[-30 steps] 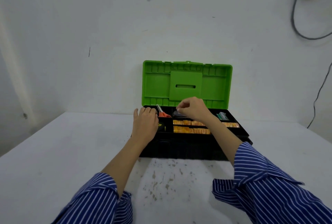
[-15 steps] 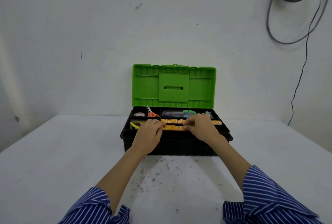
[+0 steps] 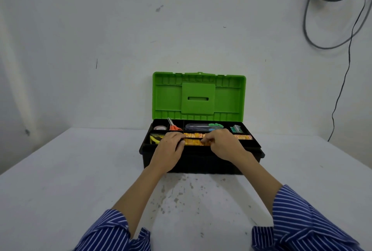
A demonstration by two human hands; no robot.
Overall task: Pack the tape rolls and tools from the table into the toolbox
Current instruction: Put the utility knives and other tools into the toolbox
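Head view: your left hand (image 3: 168,151) and right hand (image 3: 222,146), fingers curled, both grip the toolbox (image 3: 201,162) tray's (image 3: 246,144) front edge; lid (image 3: 199,96) upright.

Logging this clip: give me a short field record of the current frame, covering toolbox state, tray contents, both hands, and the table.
toolbox: black base, green lid open and upright
tray back row: tape roll, orange-handled scissors, green-tipped tool, small teal item
tray front row: yellow-handled tool, orange strips
left hand: on tray front, fingers curled over the divider
right hand: fingers bent at the orange strips; grip unclear
table: white, stained near the front
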